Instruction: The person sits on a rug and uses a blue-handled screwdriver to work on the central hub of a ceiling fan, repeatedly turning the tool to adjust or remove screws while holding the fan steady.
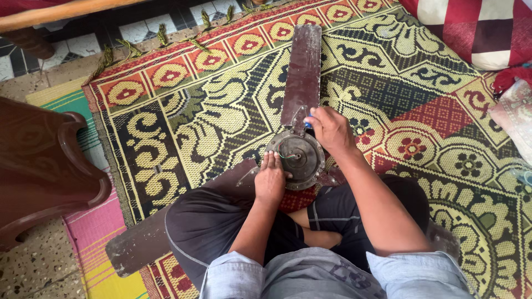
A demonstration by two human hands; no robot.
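We sit on a patterned woven mat (221, 111) spread over the terrazzo floor (33, 271); a brown ceiling fan (296, 149) lies on it.

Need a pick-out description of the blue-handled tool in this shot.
Start at the patterned mat, then the round grey fan motor in front of the seated person's knees. The right hand sits at its upper right edge, by the root of the long brown blade. The tool is the small blue tip showing from that fist, the only blue there.

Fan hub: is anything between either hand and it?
Nothing visible. The left hand lies flat on the fan hub rim; the right hand holds a blue-handled tool at the blade root beside it.
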